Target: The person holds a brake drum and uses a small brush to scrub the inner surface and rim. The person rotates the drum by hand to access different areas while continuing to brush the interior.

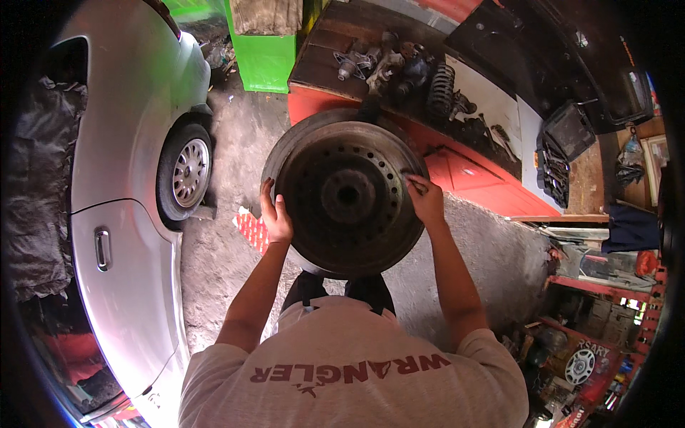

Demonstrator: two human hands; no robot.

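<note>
In front of me is a dark, worn steel wheel rim (347, 160) with a ring of small holes and a round centre bore; no tyre shows on it. My left hand (277, 214) grips its left edge, thumb and fingers laid along the outer wall. On the right side, my right hand (426, 200) is closed over the lip, with curled fingers reaching inside near the holes. Whether those fingers also pinch something small cannot be made out. The rim's underside is hidden, so what bears its weight there does not show.
A silver car (125, 164) stands at the left. Beyond the rim, a red workbench (471, 182) carries a coil spring (442, 89) and greasy parts. An open tool case (564, 150) sits at its right. A green stand (264, 60) is at the back; red patterned cardboard (251, 230) lies on the floor.
</note>
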